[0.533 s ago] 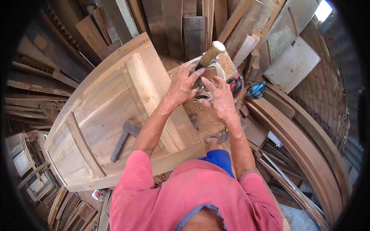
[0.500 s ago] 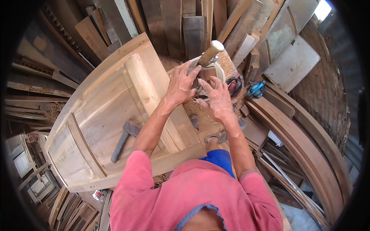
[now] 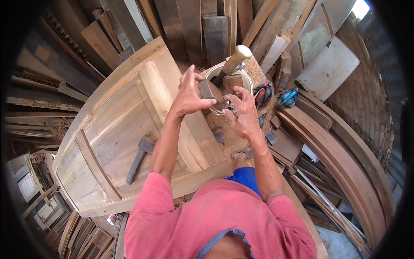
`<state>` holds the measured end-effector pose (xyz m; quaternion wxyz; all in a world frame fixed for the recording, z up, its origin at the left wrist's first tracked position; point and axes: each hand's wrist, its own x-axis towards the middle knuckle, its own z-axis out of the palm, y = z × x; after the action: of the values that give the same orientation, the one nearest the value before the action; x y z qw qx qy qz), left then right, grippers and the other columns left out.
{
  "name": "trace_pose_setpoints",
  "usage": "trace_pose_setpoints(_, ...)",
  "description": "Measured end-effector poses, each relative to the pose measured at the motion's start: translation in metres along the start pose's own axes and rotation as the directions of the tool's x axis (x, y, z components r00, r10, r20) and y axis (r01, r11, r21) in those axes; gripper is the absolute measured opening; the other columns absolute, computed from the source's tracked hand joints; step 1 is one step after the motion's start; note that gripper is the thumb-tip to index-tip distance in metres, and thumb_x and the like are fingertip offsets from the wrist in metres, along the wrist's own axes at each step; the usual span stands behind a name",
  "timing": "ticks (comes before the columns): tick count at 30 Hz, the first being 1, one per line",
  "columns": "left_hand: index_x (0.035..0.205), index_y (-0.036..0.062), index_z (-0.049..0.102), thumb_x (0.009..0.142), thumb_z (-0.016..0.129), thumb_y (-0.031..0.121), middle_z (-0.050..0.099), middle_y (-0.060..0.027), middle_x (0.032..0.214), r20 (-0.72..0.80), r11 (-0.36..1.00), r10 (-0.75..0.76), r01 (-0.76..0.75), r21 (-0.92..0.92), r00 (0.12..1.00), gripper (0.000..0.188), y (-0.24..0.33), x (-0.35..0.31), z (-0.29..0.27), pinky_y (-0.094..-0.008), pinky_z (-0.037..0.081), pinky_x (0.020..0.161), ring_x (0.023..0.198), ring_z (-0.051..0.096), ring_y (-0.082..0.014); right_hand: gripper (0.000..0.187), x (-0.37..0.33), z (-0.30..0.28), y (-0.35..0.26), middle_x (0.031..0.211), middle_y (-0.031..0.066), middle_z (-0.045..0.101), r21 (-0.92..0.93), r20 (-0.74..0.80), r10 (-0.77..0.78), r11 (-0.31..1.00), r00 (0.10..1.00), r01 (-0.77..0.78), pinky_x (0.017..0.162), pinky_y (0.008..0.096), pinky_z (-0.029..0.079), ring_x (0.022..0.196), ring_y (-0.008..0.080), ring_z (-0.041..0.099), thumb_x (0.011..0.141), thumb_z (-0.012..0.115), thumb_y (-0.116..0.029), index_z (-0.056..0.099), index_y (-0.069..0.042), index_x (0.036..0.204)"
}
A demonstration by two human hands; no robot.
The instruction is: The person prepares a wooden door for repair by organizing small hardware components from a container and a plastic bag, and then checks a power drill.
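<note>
Evidently, from the head view, the round white-rimmed bucket (image 3: 252, 84) is the main container on site, and all positions are given from it. Inside the bucket, a tool with a pale wooden handle (image 3: 234, 63) leans against the far rim, its grip projecting above the edge; its lower end is hidden. Beside that handle, within the rim, sits a piece of brown wood (image 3: 233, 82). The rest of the contents is obscured by the hands.

A dark brown rectangular block (image 3: 210, 91) lies tilted at the bucket's near left rim. The left hand (image 3: 189, 93) is at its left side, fingers spread wide and thumb against the block; whether it bears the weight cannot be determined. The right hand (image 3: 245, 113) is at the bucket's near right rim, fingers bent, with a small metal piece (image 3: 227, 104) between fingertips and thumb; whether they pinch it cannot be confirmed.

Just right of the bucket rests a red tool with a black cord (image 3: 263, 94); farther right, a blue power tool (image 3: 287, 98). Left of the bucket lies a panelled wooden door (image 3: 114, 142), bearing a dark-handled hammer (image 3: 140, 157).
</note>
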<state>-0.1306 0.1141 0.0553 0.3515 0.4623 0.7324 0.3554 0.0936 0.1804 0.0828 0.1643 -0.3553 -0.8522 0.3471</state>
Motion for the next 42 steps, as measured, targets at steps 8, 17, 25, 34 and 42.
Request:
trace_pose_setpoints(8,0.148,0.0036,0.041,0.082,0.079,0.017,0.051,-0.0209,0.143,-0.230,0.933,-0.114,0.025,-0.360,0.967,0.078,-0.054,-0.047,-0.004,-0.0473,0.039,0.115,0.132,0.051,-0.0355,0.040,0.006,-0.001,0.000,0.126,0.0154,0.061,-0.009,0.118,-0.072,0.997,0.990,0.073,0.105,0.0467,0.042,0.119,0.0377,0.053,0.075,0.080,-0.009,0.067,-0.007,0.114)
trace_pose_setpoints(17,0.139,0.0214,0.061,0.068,0.087,0.044,0.024,-0.0264,0.164,0.318,0.574,0.074,-0.301,0.762,0.945,0.078,0.031,0.022,0.020,-0.0556,0.016,0.123,0.150,0.024,-0.0471,0.043,0.001,-0.002,0.003,0.127,0.0156,0.061,-0.044,0.096,-0.053,0.997,0.994,0.057,0.105,0.0467,0.042,0.120,0.0379,0.053,0.076,0.080,-0.009,0.066,-0.008,0.117)
trace_pose_setpoints(25,0.115,0.0178,0.072,0.078,0.078,0.026,0.047,-0.0157,0.147,0.405,0.506,0.378,-0.552,0.663,0.832,0.038,0.021,0.046,0.013,-0.0452,0.046,0.095,0.116,0.052,-0.0364,0.044,-0.005,0.008,0.006,0.129,0.0180,0.060,0.023,-0.079,-0.010,1.000,0.997,0.012,0.106,0.0467,0.043,0.121,0.0385,0.054,0.079,0.076,-0.006,0.065,-0.006,0.122)
trace_pose_setpoints(34,0.103,0.0183,0.066,0.081,0.073,0.018,0.062,-0.0123,0.123,0.513,0.257,0.587,-0.745,0.615,0.627,0.023,0.020,0.060,0.003,-0.0394,0.041,0.095,0.113,0.055,-0.0273,0.046,-0.002,0.012,0.012,0.129,0.0185,0.059,0.045,-0.052,-0.016,0.999,0.999,0.018,0.105,0.0482,0.042,0.120,0.0386,0.054,0.079,0.077,-0.009,0.064,-0.009,0.124)
trace_pose_setpoints(42,0.118,0.0119,0.067,0.079,0.083,0.016,0.070,-0.0082,0.108,0.431,0.883,0.465,-0.439,-0.164,0.773,0.042,0.014,0.060,-0.056,-0.0365,0.055,0.087,0.106,0.066,-0.0236,0.049,-0.003,-0.009,0.006,0.132,0.0201,0.057,-0.022,-0.006,0.030,0.999,1.000,-0.030,0.106,0.0486,0.042,0.124,0.0400,0.052,0.077,0.081,-0.012,0.067,-0.012,0.124)
